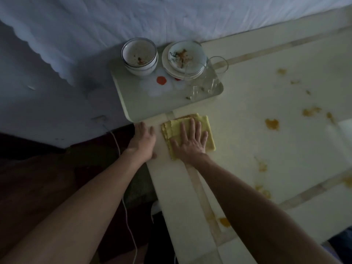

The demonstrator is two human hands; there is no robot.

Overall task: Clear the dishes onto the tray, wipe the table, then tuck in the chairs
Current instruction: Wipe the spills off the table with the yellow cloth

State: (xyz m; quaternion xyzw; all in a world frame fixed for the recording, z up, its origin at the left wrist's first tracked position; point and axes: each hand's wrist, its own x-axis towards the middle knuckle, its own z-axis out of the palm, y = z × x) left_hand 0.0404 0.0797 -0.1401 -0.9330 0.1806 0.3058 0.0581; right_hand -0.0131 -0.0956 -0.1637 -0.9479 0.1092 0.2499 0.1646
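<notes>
A folded yellow cloth [204, 123] lies on the cream table [257, 103] near its left edge. My right hand [190, 141] presses flat on the cloth, fingers spread. My left hand [143, 141] rests on the table's left edge beside it, holding nothing. Just beyond, a pale tray [139, 100] with a flower pattern overhangs the table corner. It carries stacked dirty bowls [140, 57], stacked dirty plates [183, 59] and two clear glasses [205, 77]. Orange food stains [272, 124] dot the tabletop to the right.
A bed with white sheets [133, 18] runs along the far side, touching the tray's end. A white cable [123, 197] hangs down over the dark floor at the left. No chair is in view.
</notes>
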